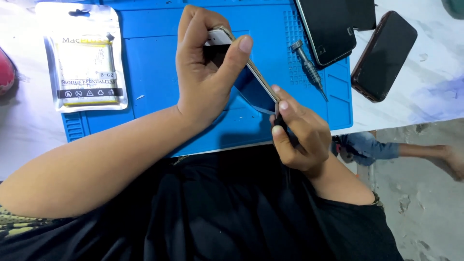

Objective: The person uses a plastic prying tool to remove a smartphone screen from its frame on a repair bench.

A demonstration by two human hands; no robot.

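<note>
Phone [251, 79] tilted on edge above blue mat [154, 72], near mat's front edge, screen side facing right.

Left hand [205, 72] closed around phone's upper end — thumb on rim, fingers curled behind. Right hand [297, 135] closed on thin dark tool [279, 116], tip at phone's lower corner.

Phone looks light, stiff, thin; glass probably fragile, smooth frame slippery — better to hold by side edges, not by glass.

On mat's right part: screwdriver [307, 67]. At mat's far-right corner: dark panel [328, 29]; second phone [384, 55] just beyond. Over mat's left edge: battery packet [84, 60].

The repair mat [154, 63] is bright blue, the screwdriver [307, 67] grey, the loose phone [384, 55] black, the battery packet [86, 63] yellow and clear.
</note>
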